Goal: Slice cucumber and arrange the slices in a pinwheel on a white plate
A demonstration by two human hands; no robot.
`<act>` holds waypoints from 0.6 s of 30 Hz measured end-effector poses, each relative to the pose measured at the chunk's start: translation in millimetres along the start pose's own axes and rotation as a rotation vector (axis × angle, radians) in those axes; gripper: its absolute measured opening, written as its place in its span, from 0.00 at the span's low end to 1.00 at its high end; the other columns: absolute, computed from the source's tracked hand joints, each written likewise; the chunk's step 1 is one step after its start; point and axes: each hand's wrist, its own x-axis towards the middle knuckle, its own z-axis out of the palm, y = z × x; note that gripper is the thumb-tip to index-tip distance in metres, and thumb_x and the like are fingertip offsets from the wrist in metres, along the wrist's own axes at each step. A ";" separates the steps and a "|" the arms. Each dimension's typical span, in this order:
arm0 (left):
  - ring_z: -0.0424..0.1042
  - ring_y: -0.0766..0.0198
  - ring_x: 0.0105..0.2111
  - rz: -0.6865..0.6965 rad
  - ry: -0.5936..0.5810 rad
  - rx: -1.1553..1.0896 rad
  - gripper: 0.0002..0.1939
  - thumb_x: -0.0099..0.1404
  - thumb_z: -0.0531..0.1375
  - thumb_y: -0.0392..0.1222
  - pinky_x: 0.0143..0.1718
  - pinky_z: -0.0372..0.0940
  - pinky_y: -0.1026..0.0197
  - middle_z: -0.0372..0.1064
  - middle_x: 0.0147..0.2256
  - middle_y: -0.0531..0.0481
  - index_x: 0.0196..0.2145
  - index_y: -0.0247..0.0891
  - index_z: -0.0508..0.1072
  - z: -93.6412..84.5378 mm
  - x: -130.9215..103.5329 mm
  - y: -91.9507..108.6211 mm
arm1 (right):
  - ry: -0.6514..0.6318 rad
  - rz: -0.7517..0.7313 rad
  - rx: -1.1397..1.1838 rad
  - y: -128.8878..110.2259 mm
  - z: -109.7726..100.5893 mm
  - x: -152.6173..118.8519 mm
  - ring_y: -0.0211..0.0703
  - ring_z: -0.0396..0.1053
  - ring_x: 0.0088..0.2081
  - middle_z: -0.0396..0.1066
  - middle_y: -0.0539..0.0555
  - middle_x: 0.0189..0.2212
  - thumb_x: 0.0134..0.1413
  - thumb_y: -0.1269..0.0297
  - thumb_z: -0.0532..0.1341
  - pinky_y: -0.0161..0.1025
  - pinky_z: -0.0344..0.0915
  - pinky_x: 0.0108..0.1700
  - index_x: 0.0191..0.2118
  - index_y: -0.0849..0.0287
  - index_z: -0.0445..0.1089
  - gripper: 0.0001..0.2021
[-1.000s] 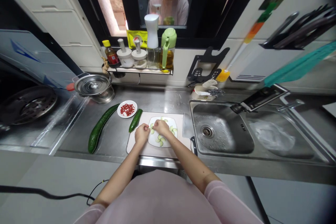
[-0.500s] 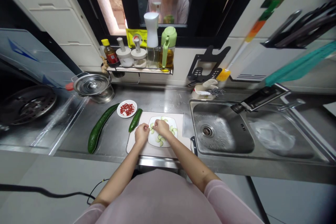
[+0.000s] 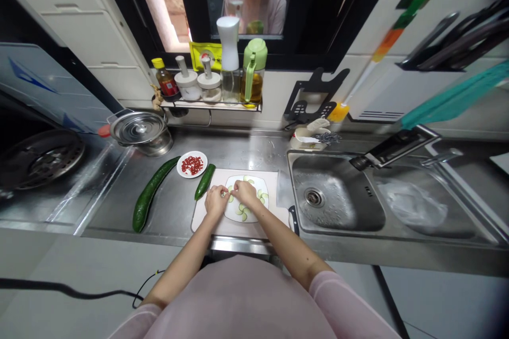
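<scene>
My left hand (image 3: pixel 217 200) is closed in a pinch at the left rim of a white squarish plate (image 3: pixel 233 215), with a bit of pale green cucumber slice at its fingertips. Over the plate's upper left, my right hand (image 3: pixel 245 194) has its fingers pressed together close to the left fingertips; what they hold is hidden. Thin cucumber slices (image 3: pixel 243 213) lie on the plate in curved, petal-like groups. Beneath the plate is a pale cutting board (image 3: pixel 222 229). A cut piece of cucumber (image 3: pixel 204 183) rests at the board's upper left edge.
A whole cucumber (image 3: pixel 150 196) and a small dish of chopped red pieces (image 3: pixel 192 164) are on the left. A knife (image 3: pixel 293 220) lies by the board's right side, beside the sink (image 3: pixel 338 222). Behind stand a lidded steel pot (image 3: pixel 141 130) and a seasoning rack (image 3: pixel 210 105).
My left hand has moved slightly right, bringing its fingertips over the plate rim and close to my right fingers. The right hand stays nearly in place.
</scene>
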 end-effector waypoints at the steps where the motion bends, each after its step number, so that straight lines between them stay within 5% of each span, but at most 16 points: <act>1: 0.66 0.58 0.40 -0.002 -0.004 0.000 0.06 0.59 0.61 0.43 0.39 0.57 0.62 0.71 0.36 0.47 0.34 0.42 0.76 -0.1 0.2 0.1 | 0.002 -0.002 0.001 0.3 -0.2 -0.3 0.42 0.69 0.37 0.74 0.54 0.36 0.52 0.61 0.61 0.34 0.50 0.30 0.36 0.56 0.71 0.07; 18: 0.68 0.62 0.38 -0.027 -0.016 0.002 0.07 0.58 0.62 0.43 0.37 0.57 0.64 0.70 0.36 0.50 0.35 0.43 0.76 4.1 1.8 -4.8 | 0.012 0.104 -0.064 8.3 -3.8 -10.7 0.42 0.70 0.37 0.74 0.53 0.37 0.55 0.60 0.59 0.34 0.55 0.32 0.37 0.55 0.71 0.07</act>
